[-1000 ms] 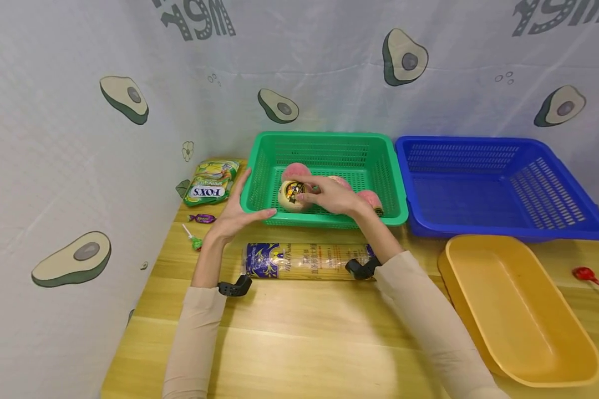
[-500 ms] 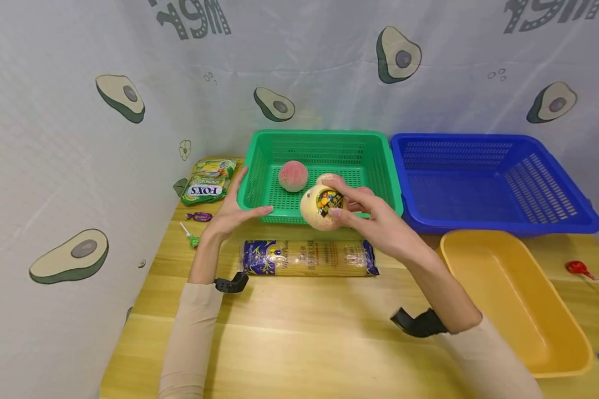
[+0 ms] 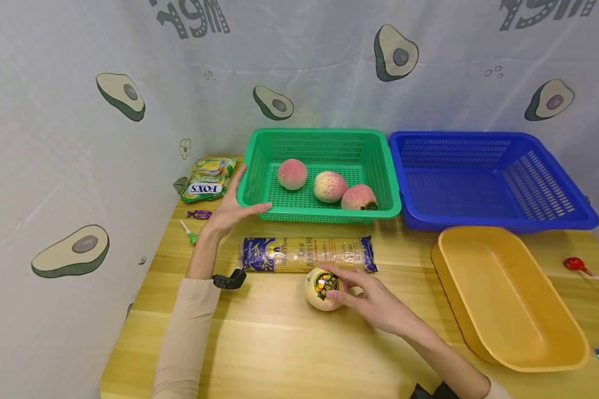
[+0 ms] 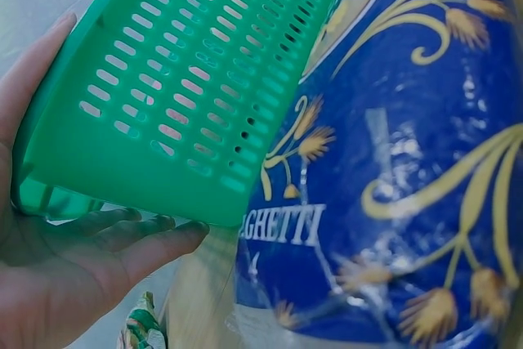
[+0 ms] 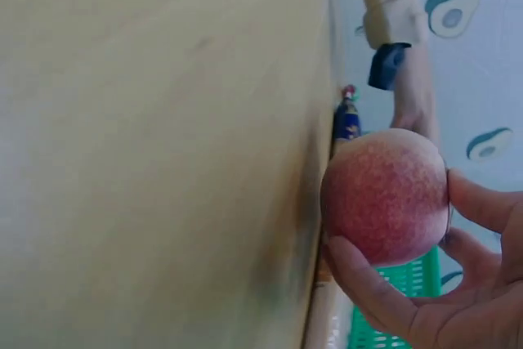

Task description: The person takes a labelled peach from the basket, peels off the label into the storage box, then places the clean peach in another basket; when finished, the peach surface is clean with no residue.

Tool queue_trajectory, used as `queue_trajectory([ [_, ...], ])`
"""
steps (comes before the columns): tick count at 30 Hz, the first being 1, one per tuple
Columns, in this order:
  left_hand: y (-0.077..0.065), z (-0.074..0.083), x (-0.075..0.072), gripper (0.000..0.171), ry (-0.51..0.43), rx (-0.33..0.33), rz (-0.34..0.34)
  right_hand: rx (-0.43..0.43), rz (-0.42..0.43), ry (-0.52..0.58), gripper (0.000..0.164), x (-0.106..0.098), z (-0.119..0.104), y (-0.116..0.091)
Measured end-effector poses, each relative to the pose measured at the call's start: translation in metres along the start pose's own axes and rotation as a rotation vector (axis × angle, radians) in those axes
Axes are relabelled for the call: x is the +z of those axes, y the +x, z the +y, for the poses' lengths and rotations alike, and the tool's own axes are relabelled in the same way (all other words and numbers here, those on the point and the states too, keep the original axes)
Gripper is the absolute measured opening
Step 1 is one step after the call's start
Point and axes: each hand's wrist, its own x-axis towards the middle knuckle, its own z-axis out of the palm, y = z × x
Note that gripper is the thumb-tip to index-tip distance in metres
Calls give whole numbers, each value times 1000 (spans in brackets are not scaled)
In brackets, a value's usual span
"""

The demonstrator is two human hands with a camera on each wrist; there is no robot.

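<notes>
My right hand pinches a peach with a dark round sticker, low over the table in front of the spaghetti pack. In the right wrist view, thumb and fingers grip the peach by its sides; whether it touches the wood I cannot tell. At the left end of the green basket, my left hand lies with thumb and fingers spread along the corner. The left wrist view has that hand against the slotted basket wall. Inside the basket are a pink peach, a paler peach and a stickered peach.
A spaghetti pack lies before the basket. Right of it stand a blue basket and a yellow tub. Leftward are a Fox's candy bag, a purple-wrapped candy and a green lollipop. A red lollipop lies far right.
My right hand has lifted the stickered peach out of the green basket and brought it toward me, past the spaghetti pack, low over the table. My left hand stays at the basket's end.
</notes>
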Motion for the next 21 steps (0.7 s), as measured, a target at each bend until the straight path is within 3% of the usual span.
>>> queue_trajectory([
  [6,0,0,0,115,8,6,10,17,10,-9,57,4,7,-1],
  [11,-11,3,-4,113,18,83,67,12,7,-1,57,3,9,-1],
  [15,-39,16,-5,111,72,224,192,19,4,27,58,3,12,-2],
  [18,-71,28,7,111,89,364,272,23,-2,36,59,3,13,-2],
  [19,-82,31,15,110,77,406,264,26,-3,35,59,2,13,-2],
  [21,-102,34,34,107,62,454,185,28,-4,34,59,2,13,-2],
])
